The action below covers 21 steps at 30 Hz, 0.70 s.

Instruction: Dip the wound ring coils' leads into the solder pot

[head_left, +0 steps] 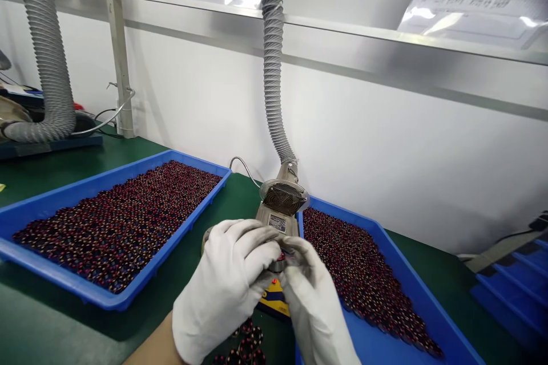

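My left hand (pixel 233 279) and my right hand (pixel 310 291), both in white gloves, meet in front of me with fingers pinched together. Between the fingertips they hold a small round part (pixel 278 265), dark with a greyish rim and a bit of red on top. Fingers cover most of it. Under and behind the hands is a yellow device (pixel 276 299), partly hidden. Several loose round parts (pixel 246 348), black with red and copper-coloured marks, lie on the green table just below my left hand.
A blue tray (pixel 124 299) full of similar small parts lies at left; another blue tray (pixel 423 319) is at right. Between them stands a fume extractor head (pixel 282 199) on a grey flexible hose (pixel 274 68). Stacked blue trays (pixel 514 291) sit far right.
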Available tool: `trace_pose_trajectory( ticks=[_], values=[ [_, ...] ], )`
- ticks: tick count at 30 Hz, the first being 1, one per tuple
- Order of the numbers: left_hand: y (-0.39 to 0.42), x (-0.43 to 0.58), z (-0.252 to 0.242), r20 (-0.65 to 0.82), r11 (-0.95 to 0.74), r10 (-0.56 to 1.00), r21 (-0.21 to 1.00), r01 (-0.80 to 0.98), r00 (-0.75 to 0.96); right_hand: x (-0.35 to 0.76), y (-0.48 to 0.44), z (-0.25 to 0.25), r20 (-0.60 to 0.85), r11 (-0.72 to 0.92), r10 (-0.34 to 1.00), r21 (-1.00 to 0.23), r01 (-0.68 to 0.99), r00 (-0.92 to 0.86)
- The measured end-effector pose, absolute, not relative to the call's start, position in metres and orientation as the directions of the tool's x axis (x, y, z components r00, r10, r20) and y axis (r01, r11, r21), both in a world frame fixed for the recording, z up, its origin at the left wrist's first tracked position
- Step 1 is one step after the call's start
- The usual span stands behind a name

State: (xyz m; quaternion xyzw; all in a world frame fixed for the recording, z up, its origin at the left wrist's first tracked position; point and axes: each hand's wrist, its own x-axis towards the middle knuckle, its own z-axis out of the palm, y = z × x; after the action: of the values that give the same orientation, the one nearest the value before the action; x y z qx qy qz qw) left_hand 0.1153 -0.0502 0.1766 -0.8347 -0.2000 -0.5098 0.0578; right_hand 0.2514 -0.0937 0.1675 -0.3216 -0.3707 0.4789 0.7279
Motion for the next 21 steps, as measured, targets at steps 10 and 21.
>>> trace_pose_trajectory(
  ticks=[10,21],
  values=[
    [-0.041,0.111,0.173,0.768,-0.893,0.445,0.422,0.158,0.461,0.239,-0.090,0.155,0.115,0.116,0.992,-0.618,-0.778,0.056],
    [-0.037,0.095,0.182,0.638,-0.621,0.735,0.770,-0.148,0.229,0.232,-0.089,0.158,0.122,0.035,0.991,-0.592,-0.806,-0.047]
  ],
)
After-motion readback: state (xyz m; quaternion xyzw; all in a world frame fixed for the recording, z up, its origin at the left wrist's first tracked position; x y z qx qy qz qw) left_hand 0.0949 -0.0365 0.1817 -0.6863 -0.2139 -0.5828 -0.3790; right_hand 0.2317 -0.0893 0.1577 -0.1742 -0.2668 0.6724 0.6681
